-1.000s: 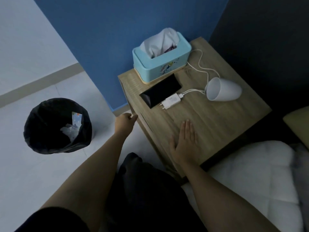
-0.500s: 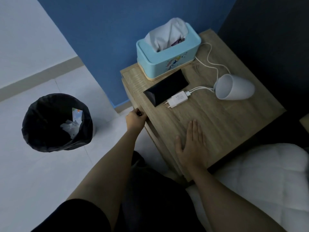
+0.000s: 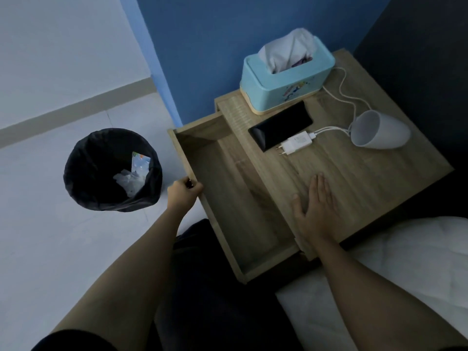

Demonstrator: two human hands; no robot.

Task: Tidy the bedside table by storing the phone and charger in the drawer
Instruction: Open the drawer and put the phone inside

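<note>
A black phone (image 3: 281, 127) lies flat on the wooden bedside table (image 3: 354, 171), in front of the tissue box. A white charger (image 3: 296, 144) with its white cable (image 3: 347, 97) lies beside the phone on its near side. The drawer (image 3: 228, 198) stands pulled out to the left, and its inside is bare wood. My left hand (image 3: 183, 193) grips the drawer's front edge. My right hand (image 3: 315, 206) rests flat on the tabletop, fingers together, well short of the charger.
A light-blue tissue box (image 3: 286, 74) stands at the table's back. A white cup (image 3: 379, 130) lies on its side at the right. A black-lined bin (image 3: 111, 171) stands on the floor to the left. White bedding (image 3: 405, 262) lies at the lower right.
My left hand has pulled the drawer out from shut to wide open. My right hand stayed flat on the tabletop. The camera view shifted.
</note>
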